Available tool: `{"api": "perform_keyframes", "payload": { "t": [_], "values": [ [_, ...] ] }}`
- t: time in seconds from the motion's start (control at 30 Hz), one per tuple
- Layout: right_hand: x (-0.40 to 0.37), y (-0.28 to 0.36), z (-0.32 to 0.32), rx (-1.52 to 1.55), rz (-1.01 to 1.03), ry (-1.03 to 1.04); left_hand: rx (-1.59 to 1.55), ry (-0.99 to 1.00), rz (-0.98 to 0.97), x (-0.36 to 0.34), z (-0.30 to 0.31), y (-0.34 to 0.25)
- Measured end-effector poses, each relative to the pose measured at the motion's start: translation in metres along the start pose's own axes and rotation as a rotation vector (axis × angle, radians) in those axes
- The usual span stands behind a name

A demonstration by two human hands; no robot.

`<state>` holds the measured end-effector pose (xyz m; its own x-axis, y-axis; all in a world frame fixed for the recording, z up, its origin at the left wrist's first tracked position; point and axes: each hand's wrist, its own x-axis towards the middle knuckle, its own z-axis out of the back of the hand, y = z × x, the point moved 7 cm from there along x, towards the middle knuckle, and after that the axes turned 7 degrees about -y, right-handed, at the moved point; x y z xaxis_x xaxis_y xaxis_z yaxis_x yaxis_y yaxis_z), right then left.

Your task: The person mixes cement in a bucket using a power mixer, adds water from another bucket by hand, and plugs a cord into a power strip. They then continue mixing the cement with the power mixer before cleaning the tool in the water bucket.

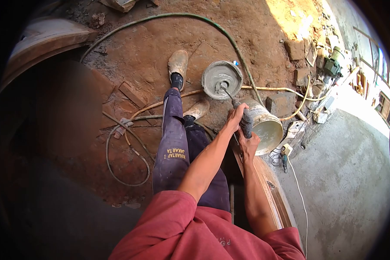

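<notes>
Both of my hands are wrapped round a dark power drill (247,123) with a long mixing shaft. My left hand (237,116) grips it nearer the shaft, and my right hand (249,142) grips it lower down, closer to my body. The mixing shaft (228,92) reaches into a round bucket (205,89) of wet grey cement mix (221,71), where the paddle end is partly sunk. Beside the drill is a whitish bucket (276,121), its mouth towards me and its inside pale grey. The fingers partly hide the drill's body.
A green hose (177,14) and a yellowish hose (273,89) cross the dirt floor. Concrete blocks (281,104) and a green motor-like machine (333,63) stand at right. A power socket (286,149) with white cord lies on grey concrete. Timber (271,190) lies beneath my right arm.
</notes>
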<state>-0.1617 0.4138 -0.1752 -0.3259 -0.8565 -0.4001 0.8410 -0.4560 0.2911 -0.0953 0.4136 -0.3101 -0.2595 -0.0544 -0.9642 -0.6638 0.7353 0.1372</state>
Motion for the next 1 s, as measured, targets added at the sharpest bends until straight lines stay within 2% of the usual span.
{"api": "perform_keyframes", "payload": {
  "t": [0.23,0.43,0.63,0.83,1.0],
  "values": [
    [-0.008,0.009,-0.006,0.011,-0.045,0.047,0.006,-0.024,-0.043,-0.005,0.020,-0.013],
    [-0.003,0.028,-0.013,0.073,0.010,0.022,-0.026,-0.040,-0.083,-0.006,0.024,-0.025],
    [-0.005,0.036,-0.009,0.011,-0.002,0.057,0.019,-0.034,-0.070,-0.009,0.027,-0.038],
    [0.007,0.052,-0.011,0.096,0.063,-0.044,-0.015,0.010,-0.111,-0.005,0.020,-0.051],
    [0.013,0.050,-0.008,0.085,-0.006,0.007,0.010,-0.004,-0.096,-0.003,0.015,-0.061]
  ]
}}
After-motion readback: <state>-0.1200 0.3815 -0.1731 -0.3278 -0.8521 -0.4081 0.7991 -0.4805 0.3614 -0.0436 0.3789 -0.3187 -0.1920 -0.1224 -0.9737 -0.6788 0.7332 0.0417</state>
